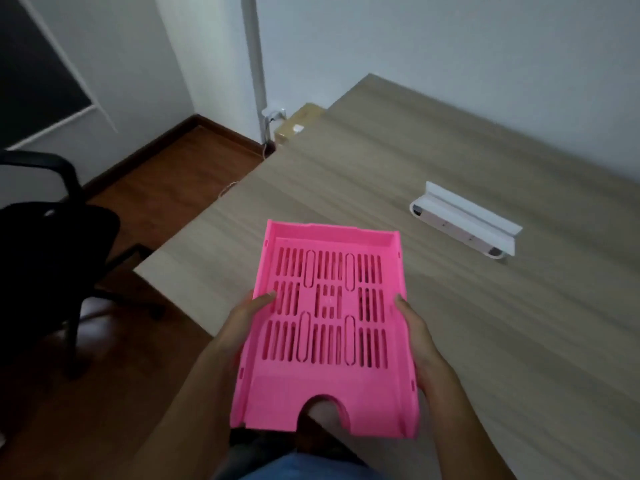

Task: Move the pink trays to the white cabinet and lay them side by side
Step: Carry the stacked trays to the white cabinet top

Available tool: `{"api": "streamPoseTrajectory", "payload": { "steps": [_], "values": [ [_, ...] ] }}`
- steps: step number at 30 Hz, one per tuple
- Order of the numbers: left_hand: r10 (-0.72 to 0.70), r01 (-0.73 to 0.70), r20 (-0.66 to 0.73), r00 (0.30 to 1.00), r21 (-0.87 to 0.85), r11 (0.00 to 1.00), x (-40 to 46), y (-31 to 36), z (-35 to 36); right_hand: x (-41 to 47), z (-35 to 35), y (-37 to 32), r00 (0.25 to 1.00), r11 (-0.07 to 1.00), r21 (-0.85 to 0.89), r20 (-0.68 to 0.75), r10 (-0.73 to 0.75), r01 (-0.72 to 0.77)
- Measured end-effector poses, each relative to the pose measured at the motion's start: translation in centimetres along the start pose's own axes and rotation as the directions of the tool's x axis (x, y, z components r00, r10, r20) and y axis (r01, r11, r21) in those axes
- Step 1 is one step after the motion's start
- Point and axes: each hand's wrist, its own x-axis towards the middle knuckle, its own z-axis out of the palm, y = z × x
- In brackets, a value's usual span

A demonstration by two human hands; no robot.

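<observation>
Head view looks down on a pink tray, a slotted plastic letter tray held level in the air between both hands, its notched open end nearest the person and its far end reaching over the near edge of the desk. On the tray's left side the left hand clasps the wall, thumb lying over the rim onto the slotted floor, the other fingers hidden underneath. On the opposite side the right hand grips the right wall the same way, thumb tip on the rim, the rest tucked below. A single tray is visible; it touches nothing but the hands. Farther along the wood-grain desk, well apart to the right, lies a white bracket-like device. Off to the left a black office chair stands on the brown wooden floor, and a cardboard box sits by the wall beyond the desk corner.
</observation>
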Motion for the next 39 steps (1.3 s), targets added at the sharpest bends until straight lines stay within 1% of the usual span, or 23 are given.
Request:
{"api": "streamPoseTrajectory", "payload": {
  "steps": [2, 5, 8, 11, 14, 18, 21, 23, 24, 25, 26, 27, 28, 30, 31, 32, 33, 35, 36, 37, 39],
  "values": [
    [0.017, -0.023, -0.075, 0.997, -0.073, 0.997, -2.2, 0.1, -4.8, 0.9, 5.0, 0.6, 0.996, 0.998, -0.068, 0.084, 0.019, -0.013],
    [-0.011, -0.035, -0.185, 0.983, -0.240, 0.970, -6.0, -0.4, -11.9, 2.1, 12.8, 1.6, 0.975, 0.983, -0.182, 0.214, 0.061, -0.022],
    [0.006, -0.121, -0.287, 0.958, -0.383, 0.916, -10.5, -1.2, -18.1, 3.1, 21.1, 2.7, 0.925, 0.952, -0.308, 0.362, 0.117, 0.000],
    [0.060, -0.289, -0.446, 0.893, -0.466, 0.836, -15.2, -2.6, -23.5, 3.1, 29.6, 4.2, 0.841, 0.924, -0.378, 0.518, 0.159, 0.057],
    [0.031, -0.419, -0.598, 0.801, -0.521, 0.744, -19.8, -4.1, -27.8, 2.2, 37.9, 6.4, 0.738, 0.893, -0.434, 0.639, 0.216, 0.115],
    [-0.077, -0.526, -0.762, 0.643, -0.512, 0.679, -25.2, -5.7, -32.9, 0.1, 48.0, 9.2, 0.611, 0.843, -0.507, 0.729, 0.308, 0.180],
    [-0.151, -0.600, -0.829, 0.539, -0.503, 0.621, -28.6, -6.2, -36.4, -1.4, 55.1, 11.6, 0.508, 0.829, -0.516, 0.784, 0.356, 0.216],
    [-0.182, -0.653, -0.851, 0.493, -0.501, 0.568, -30.3, -6.1, -38.7, -1.9, 59.5, 13.6, 0.454, 0.820, -0.539, 0.790, 0.413, 0.193],
    [-0.183, -0.671, -0.857, 0.482, -0.495, 0.553, -31.3, -5.8, -40.0, -2.2, 61.8, 14.6, 0.430, 0.818, -0.548, 0.790, 0.436, 0.176],
    [-0.202, -0.683, -0.866, 0.458, -0.488, 0.543, -32.3, -4.9, -41.2, -2.6, 64.1, 15.5, 0.404, 0.819, -0.550, 0.795, 0.453, 0.165],
    [-0.208, -0.698, -0.884, 0.420, -0.461, 0.548, -33.3, -4.2, -42.6, -3.3, 66.6, 16.3, 0.381, 0.820, -0.549, 0.801, 0.462, 0.161],
    [-0.179, -0.747, -0.918, 0.355, -0.394, 0.536, -34.3, -3.6, -44.1, -3.9, 69.1, 17.0, 0.359, 0.821, -0.549, 0.807, 0.469, 0.159],
    [-0.135, -0.786, -0.952, 0.273, -0.302, 0.539, -35.5, -2.9, -45.8, -4.7, 71.7, 17.7, 0.344, 0.814, -0.559, 0.804, 0.486, 0.157],
    [-0.099, -0.783, -0.986, 0.133, -0.165, 0.600, -37.9, 0.6, -47.7, -6.1, 76.5, 18.9, 0.314, 0.814, -0.562, 0.807, 0.500, 0.148],
    [-0.075, -0.769, -0.988, 0.135, -0.153, 0.621, -38.8, 0.4, -49.7, -6.9, 78.9, 19.5, 0.286, 0.810, -0.567, 0.809, 0.513, 0.152],
    [-0.076, -0.754, -0.991, 0.110, -0.133, 0.643, -39.8, -0.4, -52.4, -7.7, 81.4, 20.3, 0.272, 0.803, -0.575, 0.806, 0.525, 0.156],
    [-0.079, -0.756, -0.989, 0.127, -0.148, 0.638, -41.1, -0.8, -54.8, -8.7, 83.8, 21.1, 0.265, 0.797, -0.583, 0.803, 0.534, 0.160],
    [-0.140, -0.757, -0.989, 0.045, -0.125, 0.641, -44.0, -2.0, -59.2, -10.8, 88.4, 22.9, 0.245, 0.798, -0.578, 0.809, 0.534, 0.168],
    [-0.176, -0.742, -0.984, 0.015, -0.129, 0.658, -45.3, -2.7, -61.3, -11.8, 90.4, 23.9, 0.232, 0.798, -0.575, 0.813, 0.534, 0.180],
    [-0.202, -0.728, -0.979, 0.019, -0.152, 0.669, -46.7, -3.1, -63.3, -12.8, 92.5, 24.9, 0.219, 0.798, -0.572, 0.817, 0.534, 0.190],
    [-0.197, -0.717, -0.980, 0.029, -0.158, 0.679, -49.2, -3.0, -66.7, -14.6, 96.5, 27.5, 0.188, 0.793, -0.583, 0.811, 0.554, 0.180]
  ]
}}
